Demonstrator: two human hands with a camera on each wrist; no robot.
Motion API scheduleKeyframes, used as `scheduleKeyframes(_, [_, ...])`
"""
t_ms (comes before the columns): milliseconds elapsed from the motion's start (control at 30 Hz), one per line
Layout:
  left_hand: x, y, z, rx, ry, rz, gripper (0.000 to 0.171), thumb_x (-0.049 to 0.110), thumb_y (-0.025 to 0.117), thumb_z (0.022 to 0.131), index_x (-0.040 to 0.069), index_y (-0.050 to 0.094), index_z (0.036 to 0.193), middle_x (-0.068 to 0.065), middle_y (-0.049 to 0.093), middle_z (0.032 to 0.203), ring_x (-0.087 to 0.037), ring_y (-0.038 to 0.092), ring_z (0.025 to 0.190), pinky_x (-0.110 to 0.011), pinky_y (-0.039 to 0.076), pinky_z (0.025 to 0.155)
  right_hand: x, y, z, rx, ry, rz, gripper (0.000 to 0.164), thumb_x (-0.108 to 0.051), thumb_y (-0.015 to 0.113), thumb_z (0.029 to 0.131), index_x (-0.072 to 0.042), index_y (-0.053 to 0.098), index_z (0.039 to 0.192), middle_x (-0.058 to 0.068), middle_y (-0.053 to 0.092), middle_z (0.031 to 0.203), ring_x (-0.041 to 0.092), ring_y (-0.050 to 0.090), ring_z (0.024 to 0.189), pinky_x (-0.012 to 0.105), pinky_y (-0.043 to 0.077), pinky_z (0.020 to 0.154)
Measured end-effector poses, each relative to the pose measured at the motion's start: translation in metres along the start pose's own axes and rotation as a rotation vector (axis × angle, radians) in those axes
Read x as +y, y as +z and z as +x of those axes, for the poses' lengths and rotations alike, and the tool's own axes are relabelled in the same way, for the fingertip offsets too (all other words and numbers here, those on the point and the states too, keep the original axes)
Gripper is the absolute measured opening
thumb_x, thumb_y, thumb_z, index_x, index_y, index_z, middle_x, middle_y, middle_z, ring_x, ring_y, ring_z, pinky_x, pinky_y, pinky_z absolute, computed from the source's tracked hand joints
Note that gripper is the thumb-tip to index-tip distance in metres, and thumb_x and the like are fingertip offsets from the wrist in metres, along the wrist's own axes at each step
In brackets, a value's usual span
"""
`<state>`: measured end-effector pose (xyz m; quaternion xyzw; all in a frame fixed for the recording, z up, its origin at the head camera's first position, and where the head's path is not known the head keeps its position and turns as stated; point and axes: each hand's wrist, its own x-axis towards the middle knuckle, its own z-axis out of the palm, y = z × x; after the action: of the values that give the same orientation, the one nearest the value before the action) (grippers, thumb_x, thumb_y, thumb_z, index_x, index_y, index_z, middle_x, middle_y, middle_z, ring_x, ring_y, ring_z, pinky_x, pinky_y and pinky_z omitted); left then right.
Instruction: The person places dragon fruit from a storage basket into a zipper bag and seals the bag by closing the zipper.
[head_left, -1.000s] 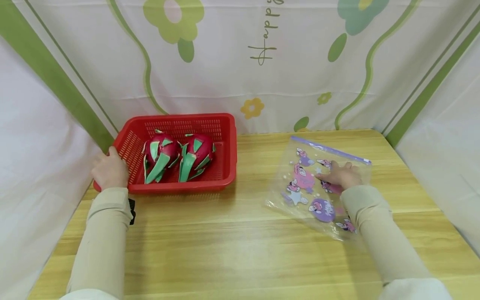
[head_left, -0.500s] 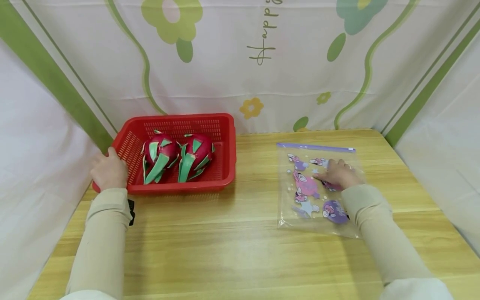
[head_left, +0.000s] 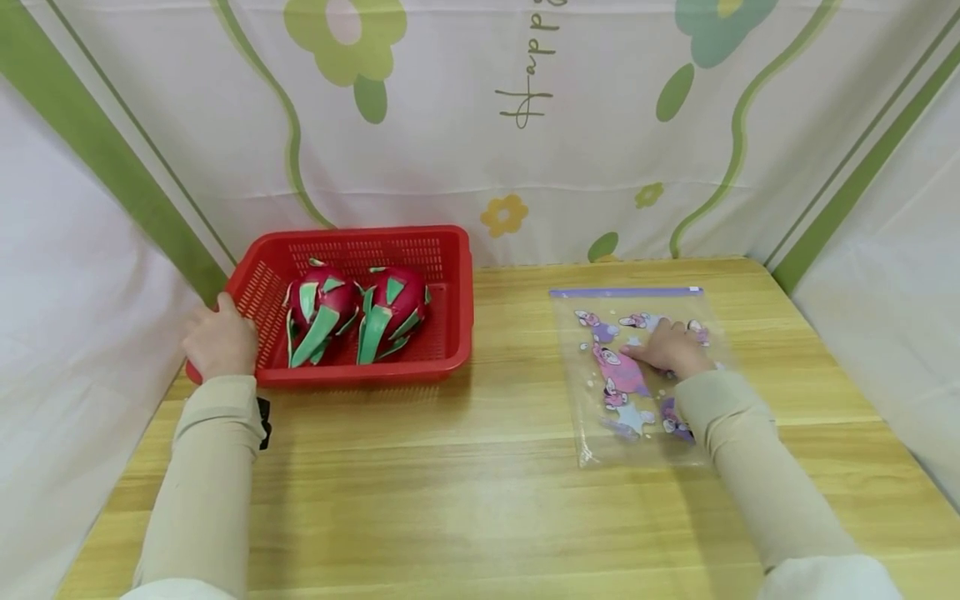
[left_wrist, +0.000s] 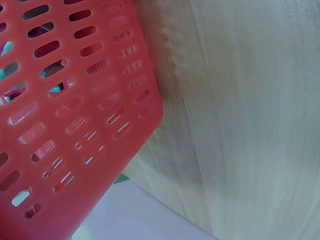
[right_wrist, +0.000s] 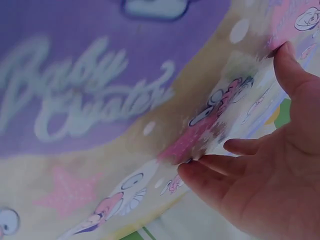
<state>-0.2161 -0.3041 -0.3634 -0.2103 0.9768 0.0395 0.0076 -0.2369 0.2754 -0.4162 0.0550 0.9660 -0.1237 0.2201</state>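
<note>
My left hand grips the left end of a red plastic basket, thumb up at the rim. Slotted basket wall fills much of the left wrist view, where the hand itself is hidden. Inside the basket lie two dragon fruits, one on the left and one on the right, with green scales and long stems. On the right, a clear zip bag with pink and purple cartoon prints lies flat. My right hand rests its fingertips on it; in the right wrist view, thumb and fingers are spread apart against the film.
Everything lies on a wood-grain table. Behind it hangs a white cloth with flower prints, right at the table's back edge. White cloth also borders both sides. The bag's purple zip strip faces the back.
The zip bag has turned under my right hand, its zip strip going from slanted to nearly level and its front edge swinging. The basket and my left hand have stayed in place.
</note>
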Motion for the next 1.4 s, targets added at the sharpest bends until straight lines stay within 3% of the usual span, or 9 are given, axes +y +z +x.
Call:
scheduleKeyframes(133, [0.001,-0.001,0.001,0.006,0.003,0.0,0.053,0.022,0.032,0.1,-0.008,0.017,0.142,-0.049,0.035,0.121,-0.056,0.04,0.11,-0.059,0.049,0.076,0.005,-0.003,0.003,0.006,-0.08,-0.031,0.088,-0.05,0.054,0.092,0.027,0.027,0.127,0.048,0.03,0.128,0.062,0.031,0.122,0.065,0.031,0.105])
scheduleKeyframes(233, [0.001,-0.001,0.001,0.006,0.005,-0.002,0.054,0.022,0.032,0.1,-0.008,0.017,0.141,-0.049,0.035,0.122,-0.056,0.04,0.111,-0.059,0.048,0.076,0.008,-0.005,0.004,-0.009,-0.138,-0.025,0.079,-0.043,0.054,0.094,0.022,0.028,0.131,0.049,0.026,0.135,0.064,0.019,0.129,0.07,0.021,0.107])
scheduleKeyframes(333, [0.0,-0.001,0.0,0.006,0.006,-0.002,0.055,0.021,0.033,0.099,-0.009,0.017,0.142,-0.049,0.035,0.122,-0.057,0.039,0.111,-0.059,0.048,0.076,0.009,-0.008,0.004,-0.047,-0.146,0.009,0.083,-0.039,0.055,0.094,0.016,0.016,0.143,0.049,0.012,0.142,0.069,0.002,0.13,0.075,0.011,0.105])
scheduleKeyframes(400, [0.0,-0.002,0.0,0.006,0.006,-0.002,0.055,0.021,0.033,0.099,-0.009,0.016,0.142,-0.05,0.035,0.122,-0.057,0.04,0.111,-0.059,0.048,0.076,0.009,-0.009,0.003,-0.068,-0.143,0.016,0.087,-0.037,0.056,0.094,0.015,0.009,0.145,0.05,0.005,0.142,0.071,-0.002,0.129,0.077,0.009,0.104])
scheduleKeyframes(600, [0.001,-0.002,0.0,0.011,0.008,-0.003,0.056,0.021,0.033,0.099,-0.009,0.016,0.143,-0.05,0.033,0.125,-0.057,0.039,0.113,-0.06,0.048,0.078,0.011,-0.012,0.001,-0.036,-0.258,0.01,0.077,-0.027,0.06,0.092,0.013,0.019,0.144,0.052,0.009,0.139,0.07,0.015,0.127,0.075,0.021,0.102])
scheduleKeyframes(833, [0.002,-0.003,0.0,0.026,0.003,-0.016,0.055,0.02,0.034,0.098,-0.008,0.017,0.143,-0.049,0.033,0.126,-0.057,0.038,0.114,-0.061,0.047,0.076,0.012,-0.009,0.008,0.037,-0.402,0.048,0.069,-0.005,0.066,0.08,0.01,0.033,0.139,0.054,0.014,0.136,0.069,0.023,0.125,0.072,0.029,0.101])
scheduleKeyframes(1000, [0.0,-0.001,0.0,0.006,0.006,0.0,0.056,0.02,0.034,0.098,-0.009,0.016,0.143,-0.05,0.033,0.125,-0.057,0.037,0.113,-0.059,0.047,0.077,0.007,-0.005,0.007,0.089,-0.256,0.018,0.061,-0.021,0.053,0.094,0.01,0.029,0.141,0.05,0.022,0.137,0.068,0.025,0.125,0.073,0.027,0.101])
scheduleKeyframes(1167, [0.0,0.0,-0.001,0.011,0.006,0.0,0.055,0.02,0.034,0.099,-0.009,0.016,0.142,-0.05,0.033,0.125,-0.057,0.039,0.112,-0.059,0.047,0.077,0.004,-0.001,0.006,0.071,-0.079,-0.006,0.074,-0.046,0.043,0.098,0.013,0.027,0.14,0.048,0.027,0.135,0.065,0.028,0.122,0.071,0.03,0.101])
scheduleKeyframes(1400, [-0.001,0.002,0.001,0.015,0.004,-0.011,0.055,0.02,0.033,0.098,-0.009,0.016,0.142,-0.05,0.033,0.124,-0.058,0.039,0.111,-0.06,0.047,0.075,0.005,0.002,0.009,0.069,-0.088,-0.031,0.071,-0.041,0.045,0.099,0.011,0.024,0.144,0.046,0.025,0.139,0.064,0.027,0.125,0.07,0.029,0.102])
